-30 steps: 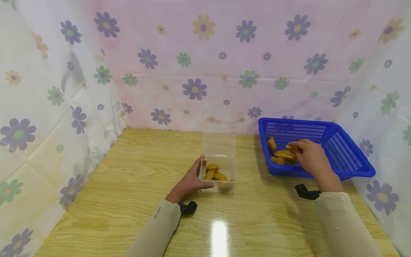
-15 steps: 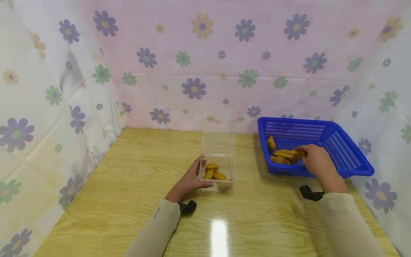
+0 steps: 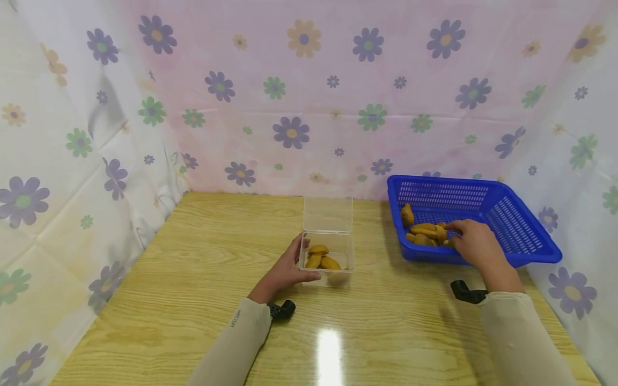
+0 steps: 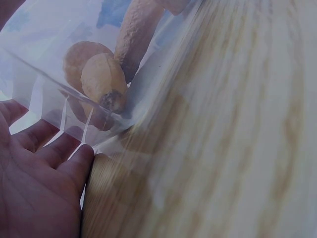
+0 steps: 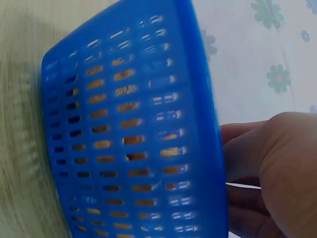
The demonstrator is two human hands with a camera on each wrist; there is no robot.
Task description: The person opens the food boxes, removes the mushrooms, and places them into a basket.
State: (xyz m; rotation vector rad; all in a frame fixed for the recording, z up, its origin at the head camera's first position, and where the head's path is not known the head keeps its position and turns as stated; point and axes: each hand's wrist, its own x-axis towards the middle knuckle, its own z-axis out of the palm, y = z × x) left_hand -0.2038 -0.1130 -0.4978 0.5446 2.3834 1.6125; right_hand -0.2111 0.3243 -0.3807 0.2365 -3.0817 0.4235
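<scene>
My left hand (image 3: 288, 265) holds a clear plastic box (image 3: 348, 252) at its left side, thumb across the front and fingers along the side wall. Inside lie several yellow-brown mushrooms (image 3: 330, 263), seen through the wall in the left wrist view as pale stems (image 4: 103, 77). The box's hinged lid (image 3: 328, 214) stands open at the back. My right hand (image 3: 478, 244) reaches over the front rim of a blue plastic basket (image 3: 523, 228), fingertips right at the mushrooms (image 3: 425, 230) there. The basket wall hides those fingertips in the right wrist view; I cannot tell whether they grip a mushroom.
A single mushroom (image 3: 407, 214) lies by the basket's left wall. The basket stands at the right on a wood-grain table (image 3: 232, 225). Flowered cloth (image 3: 251, 107) hangs behind and along both sides. A black wrist mount (image 3: 465, 292) sits below each hand.
My right hand has shifted right and slightly down in the basket, and a mushroom at its fingertips now lies lower, among the others. The left hand and the box stay in place.
</scene>
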